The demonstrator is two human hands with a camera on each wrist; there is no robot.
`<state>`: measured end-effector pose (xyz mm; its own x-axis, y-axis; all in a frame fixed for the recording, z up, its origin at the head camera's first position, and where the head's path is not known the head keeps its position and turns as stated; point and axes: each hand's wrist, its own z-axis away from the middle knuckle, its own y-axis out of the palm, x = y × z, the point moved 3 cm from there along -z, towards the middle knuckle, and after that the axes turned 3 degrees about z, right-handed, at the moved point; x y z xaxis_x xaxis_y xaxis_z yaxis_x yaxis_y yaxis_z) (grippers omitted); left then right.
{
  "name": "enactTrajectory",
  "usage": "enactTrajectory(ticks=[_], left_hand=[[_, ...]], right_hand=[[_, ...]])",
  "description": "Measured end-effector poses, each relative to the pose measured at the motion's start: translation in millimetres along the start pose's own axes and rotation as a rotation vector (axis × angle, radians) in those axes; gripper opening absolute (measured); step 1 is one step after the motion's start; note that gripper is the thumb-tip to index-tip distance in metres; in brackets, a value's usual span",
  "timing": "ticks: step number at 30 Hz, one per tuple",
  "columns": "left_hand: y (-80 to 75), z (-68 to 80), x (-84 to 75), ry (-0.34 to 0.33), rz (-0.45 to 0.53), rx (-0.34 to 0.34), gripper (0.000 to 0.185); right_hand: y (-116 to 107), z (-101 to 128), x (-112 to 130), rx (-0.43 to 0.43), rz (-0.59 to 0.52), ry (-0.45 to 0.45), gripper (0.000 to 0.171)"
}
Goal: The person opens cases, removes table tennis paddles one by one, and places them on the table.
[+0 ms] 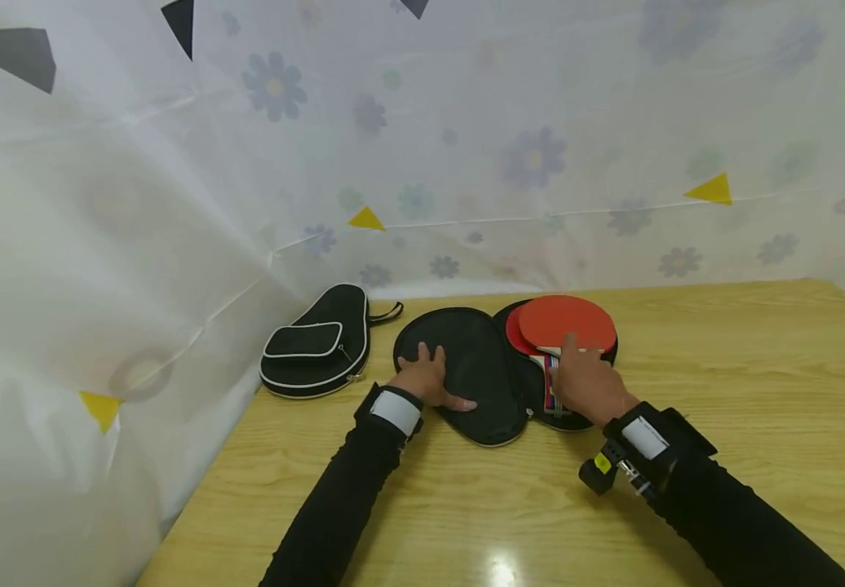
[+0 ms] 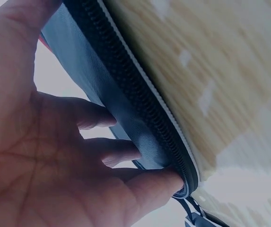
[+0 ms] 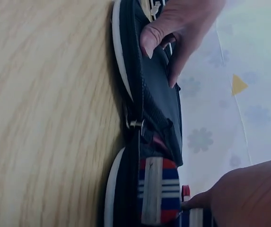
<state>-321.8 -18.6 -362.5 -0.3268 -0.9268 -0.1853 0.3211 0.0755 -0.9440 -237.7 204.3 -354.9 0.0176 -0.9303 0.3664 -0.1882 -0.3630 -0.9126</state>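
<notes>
A zipped black paddle case (image 1: 316, 341) lies at the left of the wooden table (image 1: 723, 367), near the floral curtain (image 1: 466, 147). Beside it the left hand (image 1: 428, 378) presses flat, fingers spread, on the flap of the open case (image 1: 466, 367). The right hand (image 1: 584, 381) grasps the handle of the red paddles (image 1: 565, 322) lying in the case's other half.

No readable text or labels anywhere
</notes>
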Motion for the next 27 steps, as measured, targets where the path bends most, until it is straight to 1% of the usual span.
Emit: enactTrajectory(ticks=[3, 5, 7, 11, 14, 16, 20, 23, 27], left_hand=[[0.9, -0.4, 0.4, -0.004, 0.004, 0.000, 0.114], [1.1, -0.5, 0.5, -0.004, 0.004, 0.002, 0.114], [1.3, -0.1, 0.6, -0.002, 0.005, 0.002, 0.114], [1.2, 1.7, 1.1, 0.000, 0.019, -0.002, 0.113], [0.8, 2.4, 1.4, 0.004, 0.018, -0.009, 0.114], [0.3, 2.1, 1.9, 0.008, 0.015, -0.015, 0.113], [1.8, 1.3, 2.7, 0.009, 0.033, -0.022, 0.114], [4.0, 0.8, 2.5, 0.010, 0.044, -0.022, 0.114], [4.1, 0.9, 0.6, 0.015, 0.042, -0.021, 0.113]], right_hand=[[1.4, -3.4, -9.1, 0.085, -0.075, 0.051, 0.040], [1.2, -4.7, -14.9, 0.097, -0.104, 0.066, 0.038], [-0.2, -4.6, -18.8, 0.071, -0.101, 0.051, 0.035], [-7.8, -2.3, -22.1, -0.028, -0.090, -0.005, 0.026], [-16.8, -4.3, -27.1, -0.085, -0.078, -0.016, 0.027], [-22.7, -6.9, -34.0, -0.107, -0.071, -0.016, 0.028], [-33.5, -10.8, -59.6, -0.096, -0.088, -0.001, 0.034], [-40.9, -11.0, -88.3, -0.074, -0.093, 0.006, 0.039], [-52.2, -8.7, -130.8, -0.052, -0.064, 0.035, 0.045]])
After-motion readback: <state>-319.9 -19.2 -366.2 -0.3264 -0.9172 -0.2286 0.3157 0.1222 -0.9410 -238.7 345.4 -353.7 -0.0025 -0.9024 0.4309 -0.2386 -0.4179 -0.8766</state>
